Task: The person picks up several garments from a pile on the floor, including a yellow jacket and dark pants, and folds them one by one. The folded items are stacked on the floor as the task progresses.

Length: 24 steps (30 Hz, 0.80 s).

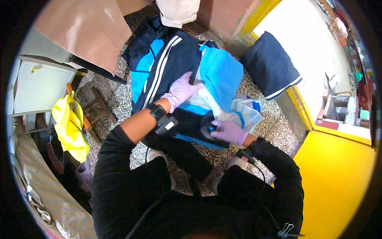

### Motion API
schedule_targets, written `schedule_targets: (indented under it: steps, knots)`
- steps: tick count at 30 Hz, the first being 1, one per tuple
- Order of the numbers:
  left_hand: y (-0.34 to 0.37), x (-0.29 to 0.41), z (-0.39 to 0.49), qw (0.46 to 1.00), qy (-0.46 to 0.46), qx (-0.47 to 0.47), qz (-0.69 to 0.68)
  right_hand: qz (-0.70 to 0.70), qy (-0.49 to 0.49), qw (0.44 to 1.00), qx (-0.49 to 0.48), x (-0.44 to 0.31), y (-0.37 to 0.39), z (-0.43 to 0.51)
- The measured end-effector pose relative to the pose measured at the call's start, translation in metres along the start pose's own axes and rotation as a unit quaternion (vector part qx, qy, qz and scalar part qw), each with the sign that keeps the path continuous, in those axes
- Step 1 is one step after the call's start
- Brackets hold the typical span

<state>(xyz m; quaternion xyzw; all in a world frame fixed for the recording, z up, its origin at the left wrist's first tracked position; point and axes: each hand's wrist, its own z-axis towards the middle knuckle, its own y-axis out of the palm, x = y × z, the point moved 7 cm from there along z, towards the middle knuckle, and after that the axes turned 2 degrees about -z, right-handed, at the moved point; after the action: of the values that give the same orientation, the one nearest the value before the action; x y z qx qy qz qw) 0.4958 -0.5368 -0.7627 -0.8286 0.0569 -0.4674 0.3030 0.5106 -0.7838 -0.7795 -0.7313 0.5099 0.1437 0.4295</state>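
Note:
A pile of clothes lies on the speckled terrazzo floor before me. My left hand [183, 91], in a pink-lilac glove, rests with fingers spread on the pile, between a dark navy garment with white stripes [162, 67] and a bright blue garment [222, 71] with white mesh-like fabric. Lower right, my right hand [229, 132], gloved alike, has its fingers curled at a dark cloth edge; whether they grip it I cannot tell. A black furry-looking fabric [143, 44] lies at the pile's upper left. Pale checked cloth [246, 109] spreads beside the pile's right edge.
A dark folded cloth with a white stripe [270, 65] lies by the yellow doorframe [300, 106]. A yellow door panel [334, 176] is at right. Left are a yellow bag [67, 128], a wooden frame [100, 110] and a white cabinet [43, 86]. A cream fabric item [179, 12] stands beyond the pile.

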Motion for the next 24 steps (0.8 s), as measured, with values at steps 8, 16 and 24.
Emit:
schedule_targets:
  steps: [8, 16, 24]
  knots:
    - [0.021, -0.007, -0.063, 0.984, 0.137, -0.113, -0.004, -0.072, 0.041, 0.970, 0.227, 0.093, -0.088, 0.010]
    - [0.119, -0.040, -0.092, 0.922, 0.097, -0.331, 0.174, 0.175, 0.095, 0.979, -0.049, 0.050, -0.029, 0.003]
    - [0.084, -0.072, -0.043, 0.975, -0.002, -0.220, -0.040, 0.186, -0.156, 0.947, -0.208, -0.059, 0.049, -0.005]
